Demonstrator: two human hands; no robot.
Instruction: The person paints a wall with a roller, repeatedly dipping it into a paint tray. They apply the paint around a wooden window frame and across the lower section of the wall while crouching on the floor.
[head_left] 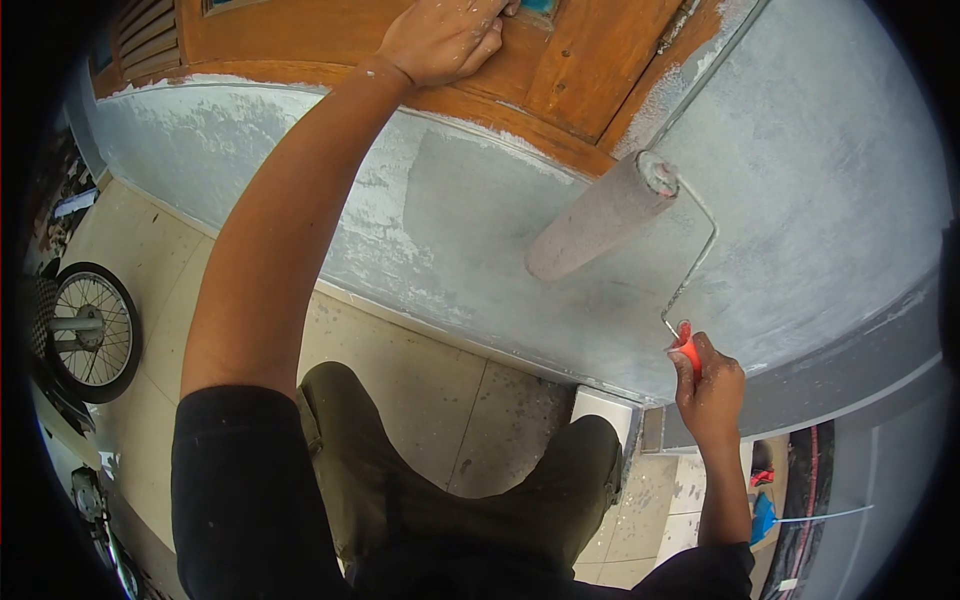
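Observation:
My right hand [710, 385] is closed around the red handle [686, 348] of a paint roller. The roller's sleeve [605, 215] is grey with paint and lies tilted against the grey wall [480, 190], just below the wooden window frame [570, 75]. A bent wire arm [706, 240] joins it to the handle. Up at the top, my left hand [445, 40] has its fingers curled against the wooden frame, with small paint specks on the skin. Part of its fingertips is cut off or hidden.
A motorbike wheel [92, 332] stands on the tiled floor [160, 270] at left. White patchy paint [375, 215] shows on the wall, above a darker grey lower band [810, 395]. At lower right lies a blue item [764, 517] with a thin stick. My knees are bent below.

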